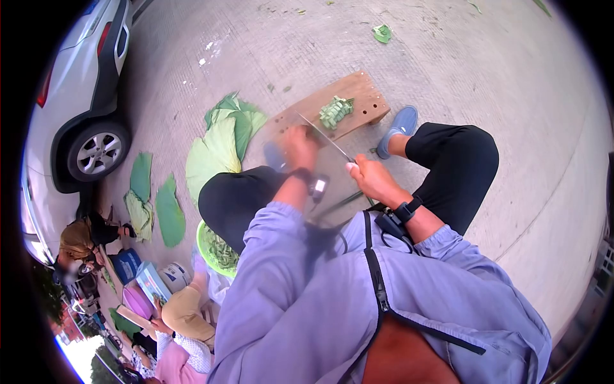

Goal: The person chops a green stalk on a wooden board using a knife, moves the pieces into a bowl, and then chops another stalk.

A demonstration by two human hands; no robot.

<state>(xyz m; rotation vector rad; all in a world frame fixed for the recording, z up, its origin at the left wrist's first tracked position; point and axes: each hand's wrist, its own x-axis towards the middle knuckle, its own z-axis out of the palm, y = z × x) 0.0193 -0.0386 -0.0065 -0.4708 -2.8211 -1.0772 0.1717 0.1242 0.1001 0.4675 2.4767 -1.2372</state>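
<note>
My right hand (375, 179) is closed around the handle of a knife (327, 139), whose thin blade points up and left over the near edge of a wooden bench (356, 83). Beside the blade is my left hand (300, 150), at the bench's near left part. Motion blurs its fingers, and I cannot make out what they hold, if anything. A small heap of cut green leaf strips (336, 112) lies on the bench top, right of the blade tip.
Large green leaves (217, 147) lie on the concrete left of the bench, with more leaves (170, 211) farther left. A bright green basket (214, 249) of cut greens stands by my knee. Other people (185, 313) sit near buckets (174, 276); a car (96, 96) is parked at left.
</note>
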